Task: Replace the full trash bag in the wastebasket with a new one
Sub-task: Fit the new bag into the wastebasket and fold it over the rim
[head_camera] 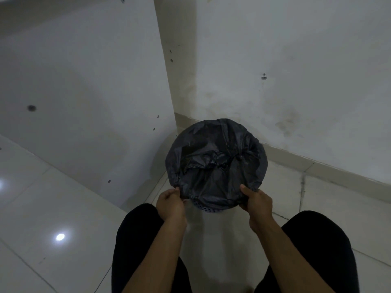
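White walls (296, 60) fill the upper frame and meet in a corner at centre top; glossy tiled floor (53, 197) takes the lower left and right. Dark trouser legs (135, 240) splay at the bottom edge, likely so the person can crouch close.

Wastebasket (201, 207) sits centre frame, tucked near the wall corner. Only a thin strip of its perforated rim shows, under the bag's near edge. Black trash bag (215, 163) is draped over the whole mouth, its edge folded outward over the rim, probably to keep it from slipping in. Middle sags and crumples inward. Can't tell how full it is, or whether it's the old bag or the new one.

Left hand (170, 200), lower centre-left, fingers pinched closed on the bag's edge. Right hand (257, 200), lower centre-right, curled around the edge, thumb on top. Both grip the near rim, opposite sides, presumably for an even pull on the plastic.
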